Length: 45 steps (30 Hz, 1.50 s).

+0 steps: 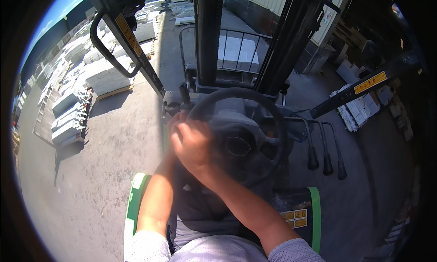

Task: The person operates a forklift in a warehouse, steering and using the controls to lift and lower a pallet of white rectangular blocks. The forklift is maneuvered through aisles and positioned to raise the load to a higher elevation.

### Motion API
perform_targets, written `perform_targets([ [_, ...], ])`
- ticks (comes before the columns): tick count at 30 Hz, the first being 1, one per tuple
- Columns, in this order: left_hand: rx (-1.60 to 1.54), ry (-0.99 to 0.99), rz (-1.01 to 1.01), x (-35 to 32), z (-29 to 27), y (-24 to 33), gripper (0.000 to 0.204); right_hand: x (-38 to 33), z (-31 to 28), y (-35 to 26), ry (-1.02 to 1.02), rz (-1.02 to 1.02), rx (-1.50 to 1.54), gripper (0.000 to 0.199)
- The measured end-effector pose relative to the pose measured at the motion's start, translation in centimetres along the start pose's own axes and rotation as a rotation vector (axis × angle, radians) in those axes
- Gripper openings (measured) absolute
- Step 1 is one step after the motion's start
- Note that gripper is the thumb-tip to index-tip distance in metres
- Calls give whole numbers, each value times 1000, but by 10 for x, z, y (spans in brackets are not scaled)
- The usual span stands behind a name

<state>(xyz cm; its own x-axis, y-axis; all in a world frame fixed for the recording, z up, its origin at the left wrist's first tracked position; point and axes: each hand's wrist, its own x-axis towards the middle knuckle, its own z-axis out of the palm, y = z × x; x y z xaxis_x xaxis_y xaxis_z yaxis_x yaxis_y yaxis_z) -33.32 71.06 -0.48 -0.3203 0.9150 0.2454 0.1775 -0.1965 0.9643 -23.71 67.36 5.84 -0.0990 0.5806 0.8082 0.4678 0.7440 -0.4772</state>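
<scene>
Together, the two bare hands sit at the left side of the big round black steering wheel [238,146], near the front of the forklift [170,100]. The right hand [193,141] reaches across and lies over the left hand [174,122], so much of the left one is hidden. You can't tell if either one is wrapped around the rim. The wheel is just in front of a lap in grey pants [205,216].

Just past the hands, a short black lever [184,93] sticks up. Right of the wheel, three bent metal levers with black knobs [327,164] stand in a row, well apart from the hands. Bright green strips [315,221] run along the forklift's left and right edges.

At the front, a rack of thin black bars [239,32] shows between two tall black metal posts [208,39]. A slanted black bar with a yellow label [370,82] rises at the front right corner, and another with a curved black handle [98,43] at the front left.

Outside on the left, piles of flat white slabs [109,77] sit in the sun above the grey floor [104,166].
</scene>
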Motion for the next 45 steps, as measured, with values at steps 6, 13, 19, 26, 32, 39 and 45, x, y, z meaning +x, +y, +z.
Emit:
perform_targets([
  [6,221,56,-3,63,4,-41,39,-17,7,28,-141,7,71,12],
  [13,208,154,-150,118,20,-84,40,-42,-38,73,-145,10,76,14],
  [19,106,127,89,193,1,-111,40,-17,-29,139,-249,121,38,16],
  [26,463,30,527,58,109,-125,13,-110,-226,170,-42,46,83,13],
  [32,486,21,600,30,119,-112,29,-110,-273,167,11,22,74,14],
  [39,425,164,510,-2,162,-108,33,-117,-310,237,28,48,-37,14],
  [45,191,315,60,-18,155,-128,31,-125,-262,259,116,160,-146,9],
])
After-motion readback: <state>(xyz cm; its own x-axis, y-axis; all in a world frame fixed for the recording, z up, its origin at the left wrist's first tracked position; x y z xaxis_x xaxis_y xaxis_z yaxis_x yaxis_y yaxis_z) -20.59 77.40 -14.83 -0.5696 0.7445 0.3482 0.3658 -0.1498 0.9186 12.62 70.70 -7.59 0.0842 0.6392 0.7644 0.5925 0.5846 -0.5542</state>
